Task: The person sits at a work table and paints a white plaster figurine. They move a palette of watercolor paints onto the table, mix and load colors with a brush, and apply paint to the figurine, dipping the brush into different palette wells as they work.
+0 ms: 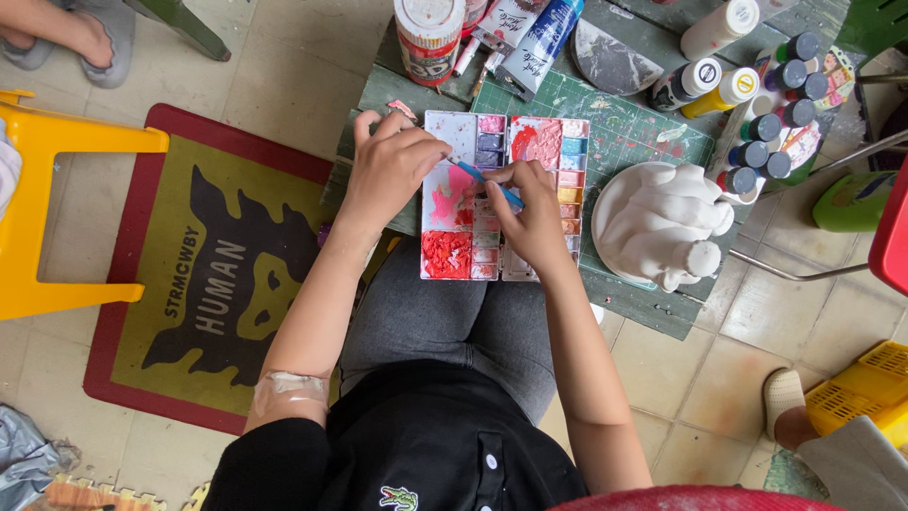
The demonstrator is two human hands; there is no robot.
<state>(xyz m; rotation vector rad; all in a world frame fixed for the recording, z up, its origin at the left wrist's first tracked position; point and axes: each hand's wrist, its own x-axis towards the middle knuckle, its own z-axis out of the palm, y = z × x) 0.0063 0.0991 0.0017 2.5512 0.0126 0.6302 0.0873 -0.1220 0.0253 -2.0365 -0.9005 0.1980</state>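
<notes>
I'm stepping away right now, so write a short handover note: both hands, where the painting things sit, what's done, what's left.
Left hand steadies the paint palette at its upper left edge.
Right hand holds a blue-handled brush, tip in pink paint on the palette's mixing area.
White plaster figure sits right of the palette on the green cutting mat, unpainted.
Paint bottles stand beyond it.
Done: pink and red paint laid out.
Left: figure shows no colour.

- I count one paint palette, open in two hinged halves.
- One blue-handled brush.
- One white plaster figure.
- Seven dark-capped small paint bottles in the pack, as far as I can tell.
- Three larger squeeze bottles beside them.
- One red-and-white jar.
- Two paint tubes.
</notes>
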